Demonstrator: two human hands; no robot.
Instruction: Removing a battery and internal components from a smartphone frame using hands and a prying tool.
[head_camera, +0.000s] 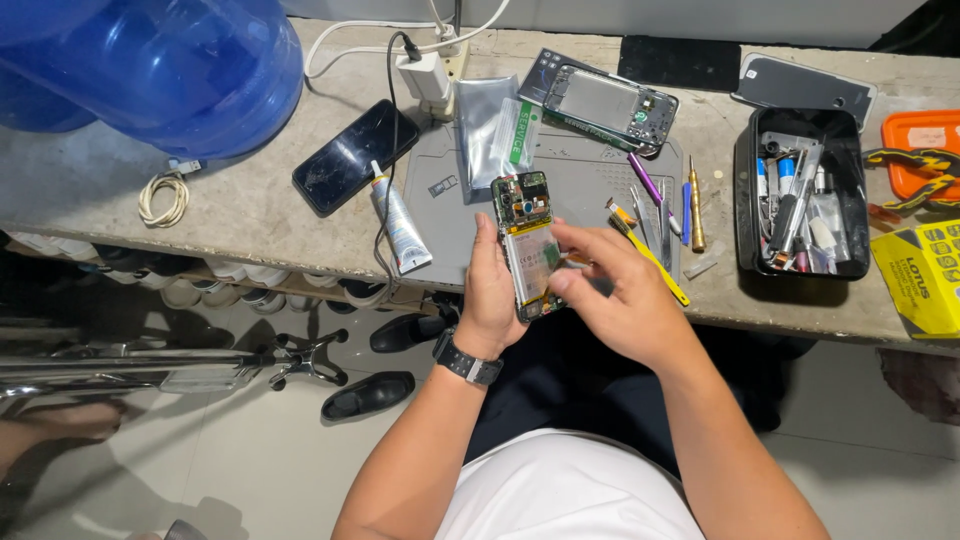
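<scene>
My left hand (490, 295) grips an opened phone (527, 225) by its left edge, back cover off, with its green circuit board and pale battery showing. The phone is held upright above the front edge of a grey work mat (590, 185). My right hand (615, 295) lies over the phone's right side, fingertips pinched at the battery area; a small thin object seems to sit between them, too small to make out. A black watch (466, 362) is on my left wrist.
On the bench: a black phone (355, 155), a glue tube (400, 222), a silver bag (492, 125), a phone frame (608, 105), tweezers and screwdrivers (665, 210), a black tool tray (800, 205), a yellow box (925, 275), a blue water jug (160, 65). Shoes (368, 396) lie on the floor.
</scene>
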